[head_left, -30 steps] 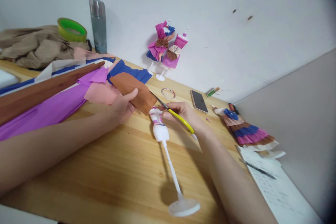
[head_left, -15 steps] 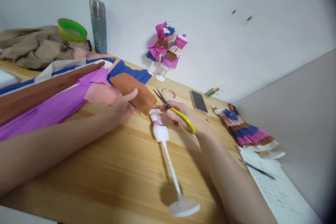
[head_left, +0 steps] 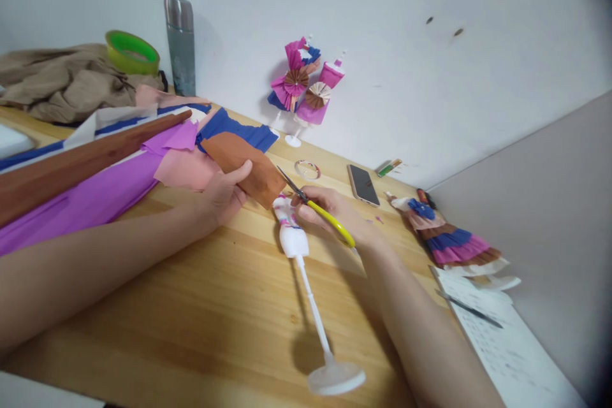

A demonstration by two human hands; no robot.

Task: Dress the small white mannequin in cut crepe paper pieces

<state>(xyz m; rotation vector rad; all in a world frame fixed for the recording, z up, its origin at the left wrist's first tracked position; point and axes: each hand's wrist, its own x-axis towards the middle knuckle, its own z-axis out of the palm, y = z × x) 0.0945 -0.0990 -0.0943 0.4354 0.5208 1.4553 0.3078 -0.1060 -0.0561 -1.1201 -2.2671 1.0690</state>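
Observation:
Between the thumb and fingers of my left hand [head_left: 227, 194] is a piece of brown crepe paper [head_left: 253, 172], held up above the table. My right hand [head_left: 329, 207] grips yellow-handled scissors [head_left: 329, 217]. Their blades lie at the right edge of the brown paper, and whether they have cut into it I cannot tell. Below both hands a small white mannequin [head_left: 292, 242] lies on the table, its round base toward me and a pink-and-white patterned wrap on its upper body. Blue crepe paper [head_left: 236, 134] is just behind the brown piece.
Rolls of purple [head_left: 95, 197] and brown crepe paper [head_left: 95, 162] fill the left. At the back stand a bottle [head_left: 180, 51] and two dressed mannequins [head_left: 294, 83]. A tape ring [head_left: 307, 169], phone [head_left: 363, 185], ruffled dress [head_left: 454, 242] and notebook [head_left: 507, 338] with a pen lie rightward.
The scissor blades have closed together and tipped slightly left against the brown paper's edge. My left hand and the paper stay nearly where they were.

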